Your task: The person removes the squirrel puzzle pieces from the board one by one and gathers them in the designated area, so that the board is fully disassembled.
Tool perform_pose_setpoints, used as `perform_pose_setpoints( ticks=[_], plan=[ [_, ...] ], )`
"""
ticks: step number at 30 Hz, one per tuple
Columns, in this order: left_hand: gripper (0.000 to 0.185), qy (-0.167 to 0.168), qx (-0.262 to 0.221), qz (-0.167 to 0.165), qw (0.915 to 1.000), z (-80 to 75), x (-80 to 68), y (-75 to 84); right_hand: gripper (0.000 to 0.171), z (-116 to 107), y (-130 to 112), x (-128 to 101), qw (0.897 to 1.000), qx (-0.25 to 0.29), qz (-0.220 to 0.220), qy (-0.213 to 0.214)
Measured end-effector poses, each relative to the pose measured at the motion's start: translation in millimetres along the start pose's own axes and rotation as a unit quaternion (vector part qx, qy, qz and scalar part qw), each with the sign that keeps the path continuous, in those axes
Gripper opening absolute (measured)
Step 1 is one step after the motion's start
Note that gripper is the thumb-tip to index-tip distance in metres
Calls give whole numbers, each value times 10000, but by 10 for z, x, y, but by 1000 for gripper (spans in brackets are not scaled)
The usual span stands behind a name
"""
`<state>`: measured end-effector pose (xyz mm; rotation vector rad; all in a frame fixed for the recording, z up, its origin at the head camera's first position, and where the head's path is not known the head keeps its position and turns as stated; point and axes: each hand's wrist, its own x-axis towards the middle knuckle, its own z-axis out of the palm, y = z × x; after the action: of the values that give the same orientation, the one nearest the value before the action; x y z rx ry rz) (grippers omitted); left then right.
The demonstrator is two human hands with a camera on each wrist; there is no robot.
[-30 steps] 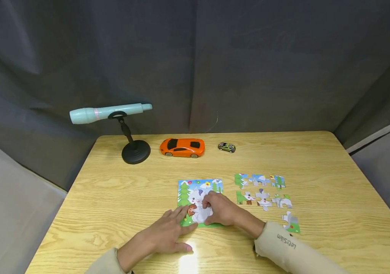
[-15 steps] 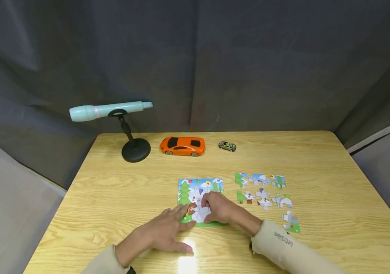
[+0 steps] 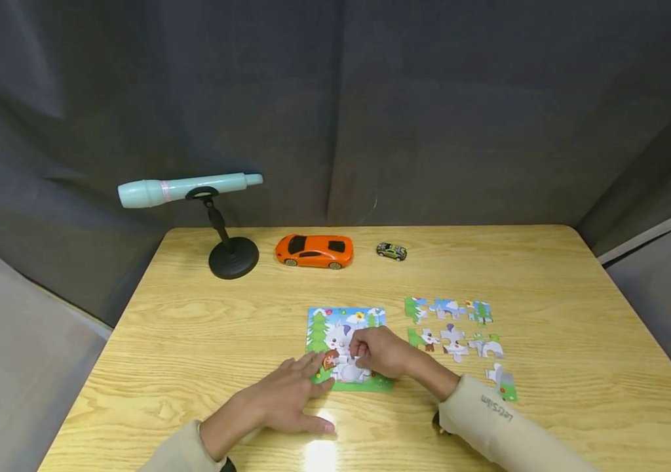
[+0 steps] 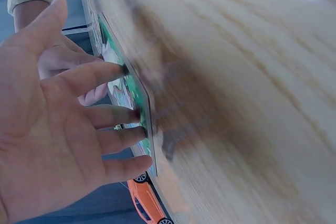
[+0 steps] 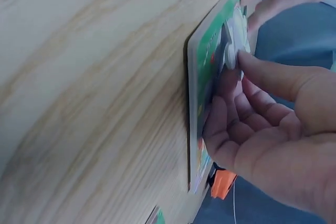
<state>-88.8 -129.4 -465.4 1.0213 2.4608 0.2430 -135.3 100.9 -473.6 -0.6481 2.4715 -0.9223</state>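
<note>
The right grip point(image 3: 379, 354) pinches a white puzzle piece point(image 5: 235, 40) against the puzzle board point(image 3: 344, 347) mid-bench point(image 3: 194, 328); the right wrist view shows thumb and fingers on it. The left grip point(image 3: 288, 400), fingers straight, presses the board's near-left edge, loose pieces point(image 3: 453, 328) lying right.

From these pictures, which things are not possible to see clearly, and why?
- Puzzle board, head view: the right hand covers its near right part, so whether a piece is pinched stays unclear.
- Small toy car, head view: too small for details.
- Table, left wrist view: blurred near the left hand.
- Orange car, right wrist view: mostly hidden behind the board.
</note>
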Motion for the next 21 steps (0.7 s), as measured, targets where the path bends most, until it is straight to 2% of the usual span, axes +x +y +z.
perform_pose_setpoints(
  ticks=[9,14,21],
  plan=[
    [74,55,105,107,9999,2,-17,-22,9,-190,149,-157,9981,364,-494,-23],
    [69,50,68,119,9999,-4,-36,-51,11,-358,267,-333,9972,617,-406,144],
    [67,130,114,169,9997,8,-34,-61,9,-587,526,-610,9972,465,-334,483]
  ],
)
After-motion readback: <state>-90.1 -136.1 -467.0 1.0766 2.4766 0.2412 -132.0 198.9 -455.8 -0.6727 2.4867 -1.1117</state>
